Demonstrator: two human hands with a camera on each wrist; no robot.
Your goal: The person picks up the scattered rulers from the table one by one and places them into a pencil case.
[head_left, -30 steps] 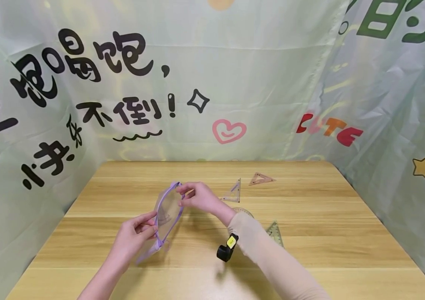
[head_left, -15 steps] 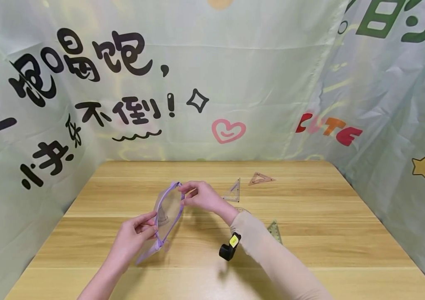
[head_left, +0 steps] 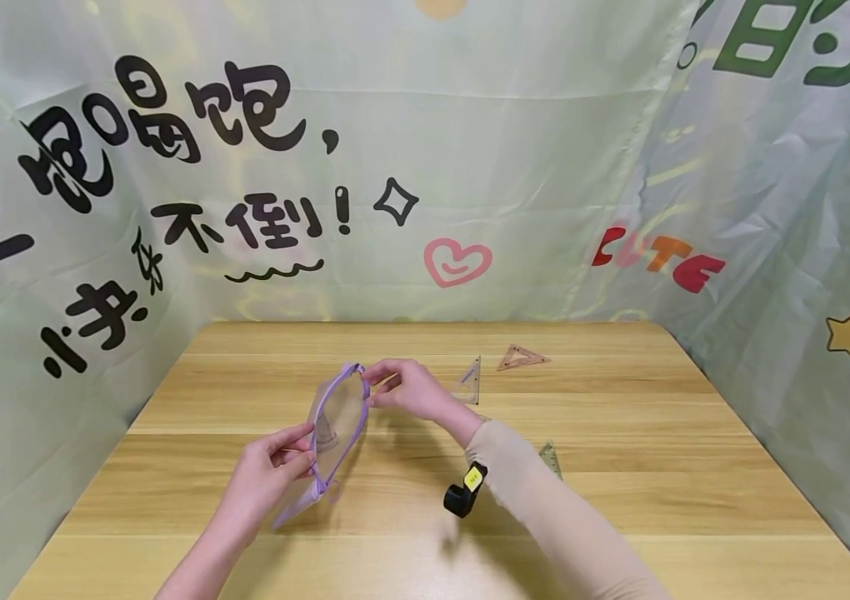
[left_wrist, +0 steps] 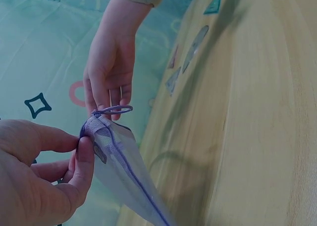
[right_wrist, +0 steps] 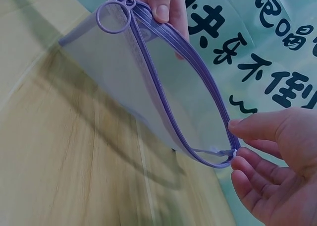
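Note:
A see-through zip pouch point(head_left: 338, 421) with purple edging is held tilted above the table, its mouth spread wide. My left hand point(head_left: 271, 467) pinches one side of the mouth between thumb and fingers. At the far side my right hand point(head_left: 413, 392) has thumb and fingertips right at the zipper edge, the fingers loosely bent. The zipper's purple ring pull point(right_wrist: 114, 17) hangs at the end near my left hand. Through the pouch wall a grey curved shape point(head_left: 326, 433) shows, partly hidden by the edging.
On the wooden table point(head_left: 657, 467) lie an orange set square point(head_left: 522, 358), a clear set square point(head_left: 472, 382) and a green triangle point(head_left: 551, 460) half behind my right sleeve. A round clear protractor point(left_wrist: 195, 48) lies among them. Printed cloth point(head_left: 530, 167) walls the back and sides.
My right hand has slid slightly right, its fingertips drawn back from over the mouth to its edge. The left hand and pouch have stayed put.

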